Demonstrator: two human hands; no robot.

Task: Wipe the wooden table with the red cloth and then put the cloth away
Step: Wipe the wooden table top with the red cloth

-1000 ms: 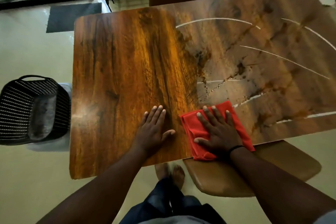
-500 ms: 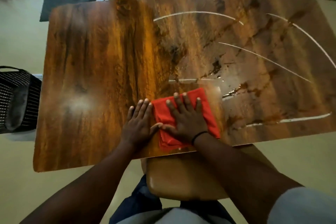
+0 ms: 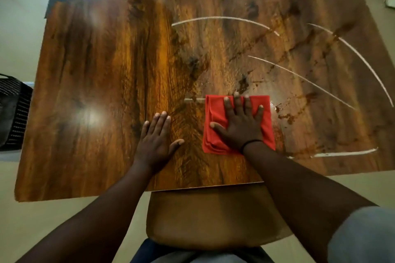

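- The wooden table (image 3: pixel 102 83) fills most of the view; its right half carries white streaks (image 3: pixel 299 74) and brownish wet smears, while the left half shows only glare.
- A chair seat (image 3: pixel 213 215) is tucked under the near edge, and a dark basket (image 3: pixel 12 111) stands on the floor off the table's left end.
- The red cloth (image 3: pixel 215 121), folded into a square, lies flat near the table's middle front.
- The right hand (image 3: pixel 241 126) presses on it, fingers straight and spread, gripping nothing.
- The left hand (image 3: pixel 156 141) rests flat on bare wood beside the cloth, fingers extended.
- Risk: with only a flat palm holding it, the folded cloth could bunch or slip, and a loaded cloth could smear the brown residue (image 3: pixel 286 115) onto the cleaner left half.
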